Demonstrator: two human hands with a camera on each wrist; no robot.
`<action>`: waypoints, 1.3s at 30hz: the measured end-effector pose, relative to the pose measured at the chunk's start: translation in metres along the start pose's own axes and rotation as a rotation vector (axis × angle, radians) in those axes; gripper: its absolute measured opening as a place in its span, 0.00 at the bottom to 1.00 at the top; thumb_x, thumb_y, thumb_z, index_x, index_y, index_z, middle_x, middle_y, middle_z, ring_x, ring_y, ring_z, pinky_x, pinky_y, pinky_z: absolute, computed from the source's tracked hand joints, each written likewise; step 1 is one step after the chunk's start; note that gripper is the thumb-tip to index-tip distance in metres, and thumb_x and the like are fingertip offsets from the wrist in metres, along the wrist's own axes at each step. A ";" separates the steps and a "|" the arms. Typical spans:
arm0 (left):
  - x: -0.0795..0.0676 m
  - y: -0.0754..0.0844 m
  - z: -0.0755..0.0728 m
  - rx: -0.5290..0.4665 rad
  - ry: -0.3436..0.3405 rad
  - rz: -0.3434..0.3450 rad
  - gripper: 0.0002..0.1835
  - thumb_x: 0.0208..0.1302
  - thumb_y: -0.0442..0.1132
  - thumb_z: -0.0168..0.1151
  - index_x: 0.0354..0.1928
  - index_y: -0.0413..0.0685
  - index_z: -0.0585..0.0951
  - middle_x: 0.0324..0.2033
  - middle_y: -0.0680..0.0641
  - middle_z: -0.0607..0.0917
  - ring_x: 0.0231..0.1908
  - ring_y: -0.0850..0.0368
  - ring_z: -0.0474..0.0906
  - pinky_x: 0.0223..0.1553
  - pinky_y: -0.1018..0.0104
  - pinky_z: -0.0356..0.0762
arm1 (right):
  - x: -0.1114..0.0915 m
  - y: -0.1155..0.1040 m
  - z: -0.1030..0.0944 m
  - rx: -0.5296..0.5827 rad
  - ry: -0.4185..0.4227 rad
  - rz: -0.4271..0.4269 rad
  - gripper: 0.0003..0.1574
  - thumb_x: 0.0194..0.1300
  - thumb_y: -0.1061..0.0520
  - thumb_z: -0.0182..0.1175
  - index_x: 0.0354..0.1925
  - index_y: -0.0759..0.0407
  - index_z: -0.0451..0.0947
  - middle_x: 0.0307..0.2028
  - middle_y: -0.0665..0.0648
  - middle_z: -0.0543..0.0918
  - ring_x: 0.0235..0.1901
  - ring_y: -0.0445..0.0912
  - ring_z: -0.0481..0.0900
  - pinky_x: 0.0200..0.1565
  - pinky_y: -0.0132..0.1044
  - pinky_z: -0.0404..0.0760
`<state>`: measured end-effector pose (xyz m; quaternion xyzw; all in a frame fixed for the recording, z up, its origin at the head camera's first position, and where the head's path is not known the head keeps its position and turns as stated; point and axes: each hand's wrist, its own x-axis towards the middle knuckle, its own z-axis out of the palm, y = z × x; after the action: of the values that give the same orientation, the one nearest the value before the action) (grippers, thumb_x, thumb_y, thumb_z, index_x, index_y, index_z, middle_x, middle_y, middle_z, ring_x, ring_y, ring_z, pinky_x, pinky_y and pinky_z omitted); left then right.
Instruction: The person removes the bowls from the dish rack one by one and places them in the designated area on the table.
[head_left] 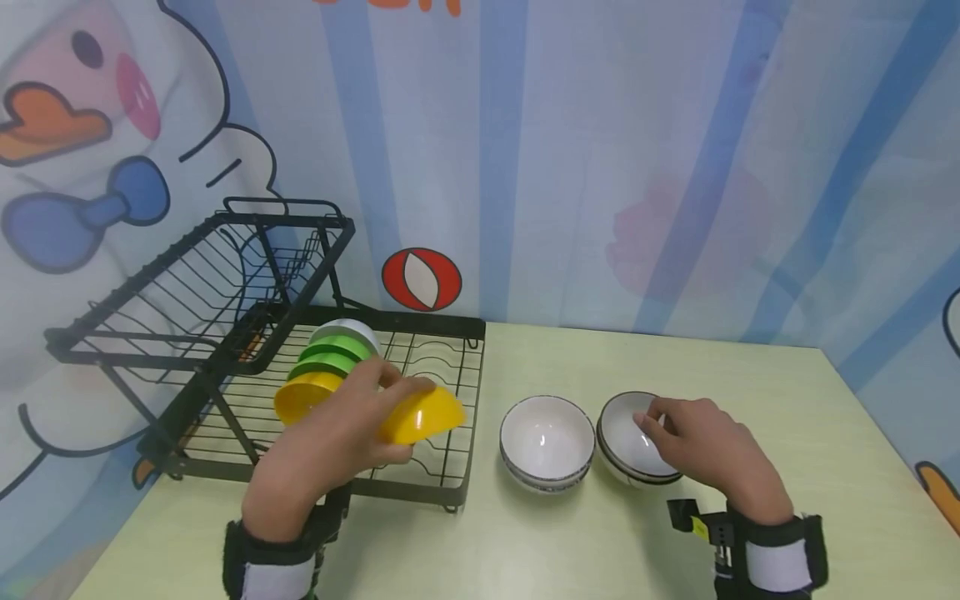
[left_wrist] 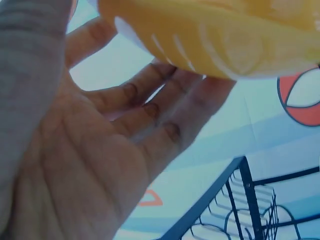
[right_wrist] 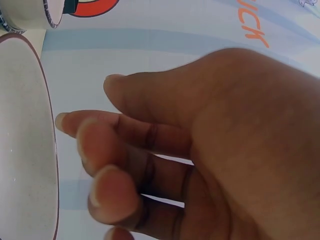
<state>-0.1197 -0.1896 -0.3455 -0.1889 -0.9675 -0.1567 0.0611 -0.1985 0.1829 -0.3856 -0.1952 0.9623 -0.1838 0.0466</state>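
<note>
The left hand [head_left: 337, 437] pinches a glossy yellow round bowl [head_left: 429, 414], tilted above the black metal wire rack [head_left: 408, 492], whose wires probably keep the leaning row of yellow, green and pale bowls [head_left: 324, 364] separated. The right hand [head_left: 712, 446], relaxed and holding nothing, is over nested white dark-rimmed bowls [head_left: 624, 427], perhaps stacked for saving space on the surface [head_left: 757, 392].

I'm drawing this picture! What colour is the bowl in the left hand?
The bowl in the left hand is yellow; the head view shows it best.
</note>
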 end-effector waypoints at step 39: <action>0.016 0.032 0.016 -0.026 -0.138 0.033 0.34 0.44 0.30 0.73 0.56 0.52 0.72 0.41 0.50 0.72 0.35 0.57 0.68 0.43 0.63 0.75 | -0.005 -0.012 -0.002 -0.008 0.017 -0.019 0.14 0.68 0.48 0.52 0.40 0.55 0.78 0.16 0.49 0.72 0.15 0.42 0.67 0.15 0.37 0.66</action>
<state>-0.1230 -0.1507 -0.3487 -0.2161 -0.9640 -0.1546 -0.0056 -0.1901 0.1753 -0.3797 -0.2030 0.9615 -0.1817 0.0360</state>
